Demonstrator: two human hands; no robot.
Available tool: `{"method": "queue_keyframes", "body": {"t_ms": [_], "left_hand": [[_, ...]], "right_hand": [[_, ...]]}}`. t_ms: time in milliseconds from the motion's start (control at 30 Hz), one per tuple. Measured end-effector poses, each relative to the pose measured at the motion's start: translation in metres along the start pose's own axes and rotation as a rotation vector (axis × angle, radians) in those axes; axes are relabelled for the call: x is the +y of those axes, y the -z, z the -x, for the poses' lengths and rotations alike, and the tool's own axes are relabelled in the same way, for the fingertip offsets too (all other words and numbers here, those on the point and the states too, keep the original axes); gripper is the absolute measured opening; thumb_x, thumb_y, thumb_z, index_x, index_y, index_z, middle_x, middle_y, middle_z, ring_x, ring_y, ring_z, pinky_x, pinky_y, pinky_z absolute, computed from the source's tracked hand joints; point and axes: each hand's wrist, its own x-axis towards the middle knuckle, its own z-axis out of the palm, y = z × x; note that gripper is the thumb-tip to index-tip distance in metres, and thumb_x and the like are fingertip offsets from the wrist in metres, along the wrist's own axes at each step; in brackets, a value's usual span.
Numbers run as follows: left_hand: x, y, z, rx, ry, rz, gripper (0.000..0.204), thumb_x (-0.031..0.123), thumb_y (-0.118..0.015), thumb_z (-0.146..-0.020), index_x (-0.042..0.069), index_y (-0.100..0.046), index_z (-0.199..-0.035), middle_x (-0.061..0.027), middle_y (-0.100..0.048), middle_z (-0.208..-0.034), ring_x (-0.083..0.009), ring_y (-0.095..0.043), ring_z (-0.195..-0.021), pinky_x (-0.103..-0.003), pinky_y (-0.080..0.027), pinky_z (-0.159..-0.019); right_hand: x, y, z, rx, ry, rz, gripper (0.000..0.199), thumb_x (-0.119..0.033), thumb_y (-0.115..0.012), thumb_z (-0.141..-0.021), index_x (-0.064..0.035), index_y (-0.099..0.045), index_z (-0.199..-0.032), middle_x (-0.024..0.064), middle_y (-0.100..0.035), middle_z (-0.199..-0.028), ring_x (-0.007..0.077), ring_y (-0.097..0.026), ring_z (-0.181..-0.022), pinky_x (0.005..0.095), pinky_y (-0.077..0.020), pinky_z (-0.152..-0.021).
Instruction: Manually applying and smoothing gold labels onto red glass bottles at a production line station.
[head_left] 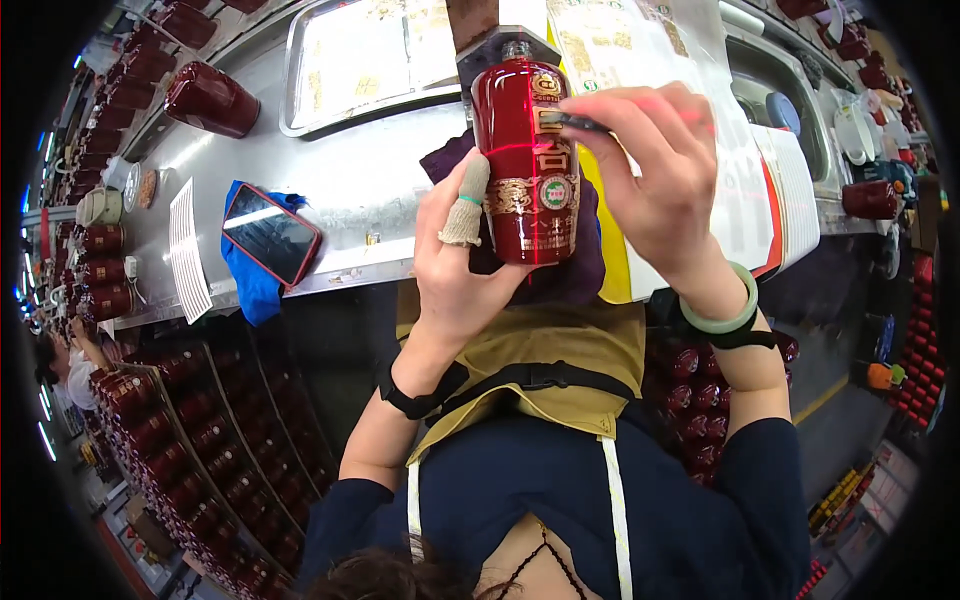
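Observation:
A glossy dark red bottle [505, 120] with gold lettering and a gold patterned band lies on dark purple cloth, its neck pointing away from me. My left hand [455, 230] is closed around its lower left side; a knitted cover sits on one finger. My right hand [655, 150] pinches a slim dark tool [585, 122], perhaps tweezers, with its tip at the gold lettering on the bottle's right side. Red light lines cross the bottle and reach my right hand. A round green and white mark [553, 191] is on the lower bottle.
A metal tray [292, 95] with pale sheets stands at the back. To the left are another red bottle [212, 99], a phone [272, 235] on blue cloth and a striped paper strip [187, 250]. Gold-marked sheets [610, 60] lie at right. Racks of red bottles [190, 440] stand below left.

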Motion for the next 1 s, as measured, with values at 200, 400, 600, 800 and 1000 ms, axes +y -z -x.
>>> {"method": "queue_keyframes", "body": {"t_ms": [200,400,600,800,1000], "left_hand": [[-0.006,0.001,0.005,-0.058,0.015,-0.024,0.088,0.005,-0.089,-0.072,-0.006,-0.050,-0.150,-0.0216,-0.057,-0.149,-0.0346,-0.058,-0.134,-0.043,-0.048,-0.111],[-0.011,0.005,0.006,-0.162,0.050,0.078,0.097,0.000,-0.086,-0.070,-0.007,-0.041,-0.155,-0.0265,-0.051,-0.153,-0.0405,-0.055,-0.137,-0.045,-0.047,-0.113],[0.004,0.002,0.003,-0.082,0.030,-0.062,0.109,0.013,-0.098,-0.062,-0.006,-0.043,-0.154,-0.0242,-0.052,-0.149,-0.0399,-0.054,-0.134,-0.044,-0.046,-0.111],[0.003,0.001,0.000,-0.075,-0.001,-0.027,0.093,0.010,-0.093,-0.069,-0.007,-0.050,-0.149,-0.0232,-0.054,-0.147,-0.0377,-0.059,-0.130,-0.043,-0.050,-0.108],[0.000,0.004,0.007,-0.099,-0.008,-0.046,0.095,0.011,-0.095,-0.067,-0.007,-0.050,-0.149,-0.0247,-0.053,-0.149,-0.0393,-0.059,-0.132,-0.044,-0.049,-0.110]], "right_hand": [[-0.021,0.002,0.013,-0.150,0.217,-0.350,0.023,-0.014,-0.074,-0.077,-0.0145,-0.075,-0.100,-0.0008,-0.068,-0.090,0.0202,-0.061,-0.079,0.0343,-0.0493,-0.071],[-0.005,-0.001,0.018,-0.043,0.173,-0.208,0.022,-0.012,-0.076,-0.078,-0.0175,-0.078,-0.100,-0.0005,-0.075,-0.095,0.0182,-0.064,-0.085,0.0355,-0.0450,-0.075],[0.006,-0.007,0.018,0.090,-0.090,-0.109,0.021,-0.008,-0.072,-0.078,-0.0177,-0.078,-0.095,-0.0041,-0.074,-0.094,0.0138,-0.062,-0.079,0.0308,-0.0447,-0.080],[-0.013,0.001,0.042,-0.104,0.174,-0.446,0.020,-0.012,-0.075,-0.080,-0.0152,-0.078,-0.099,-0.0034,-0.074,-0.093,0.0162,-0.062,-0.079,0.0310,-0.0480,-0.070],[-0.008,-0.003,0.051,-0.007,0.177,-0.293,0.024,-0.012,-0.076,-0.074,-0.0160,-0.078,-0.098,-0.0043,-0.074,-0.097,0.0156,-0.059,-0.080,0.0324,-0.0438,-0.075]]}}
